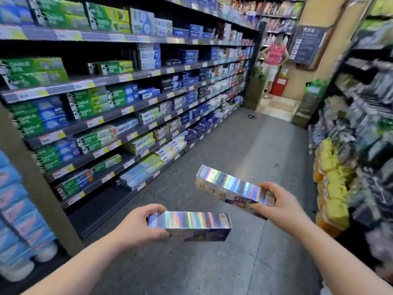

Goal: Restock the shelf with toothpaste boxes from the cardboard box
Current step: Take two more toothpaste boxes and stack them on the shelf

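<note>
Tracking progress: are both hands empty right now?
No, the left hand grips one silver holographic toothpaste box, the right hand a second box.

Bare forearms (85,262) — left hand (136,224), right hand (280,206)

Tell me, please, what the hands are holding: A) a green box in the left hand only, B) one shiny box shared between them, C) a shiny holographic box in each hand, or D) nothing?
C: the left hand grips the lower holographic box, the right hand grips the upper holographic box, held apart.

Print on toothpaste boxes (189,229), price labels (125,77), right-side goods (336,167): blurred.
</note>
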A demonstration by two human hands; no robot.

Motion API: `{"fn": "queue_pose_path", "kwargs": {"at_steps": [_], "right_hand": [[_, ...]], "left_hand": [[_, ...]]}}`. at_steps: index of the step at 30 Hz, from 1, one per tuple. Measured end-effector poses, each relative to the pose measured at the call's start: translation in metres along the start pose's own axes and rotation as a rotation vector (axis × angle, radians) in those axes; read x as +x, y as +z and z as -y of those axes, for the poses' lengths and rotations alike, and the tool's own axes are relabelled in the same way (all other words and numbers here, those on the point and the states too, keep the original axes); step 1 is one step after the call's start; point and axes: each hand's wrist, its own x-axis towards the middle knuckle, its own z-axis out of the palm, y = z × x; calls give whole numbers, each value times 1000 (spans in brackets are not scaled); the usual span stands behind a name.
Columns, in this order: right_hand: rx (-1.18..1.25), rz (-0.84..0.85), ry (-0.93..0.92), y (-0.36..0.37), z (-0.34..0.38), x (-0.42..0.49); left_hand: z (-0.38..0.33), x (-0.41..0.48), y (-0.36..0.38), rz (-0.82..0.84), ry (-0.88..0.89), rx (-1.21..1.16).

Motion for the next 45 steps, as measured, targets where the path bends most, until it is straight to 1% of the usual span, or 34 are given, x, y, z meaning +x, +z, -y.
{"fn": "queue_pose_path", "kwargs": {"at_steps": [5,11,15,17,21,27,29,36,40,45], "right_hand": [[14,-20,75,-23,-28,89],[17,-123,114,-59,-62,180],[-17,-162,154,-95,-102,243],[-15,-160,142,-114,-125,281],[-17,-123,84,-155,-164,357],[-22,21,52,-224,-204,467],[-19,43,36,-237,-215,503],[32,153,-55,-249,-237,606],[34,158,-91,-245,-250,672],[-26,170,-136,-243,-267,777]], "left_hand": [[-27,111,9,65,2,-6],[-79,233,19,148,41,-19],[-108,312,48,145,77,6],[-122,350,67,134,84,-18],[-154,419,106,80,37,-67],[-220,498,142,19,-28,-80],[-234,520,151,0,-53,-88],[-256,598,162,-81,-112,-50],[-260,657,161,-91,-171,-51],[-265,758,155,-104,-135,-96]]}}
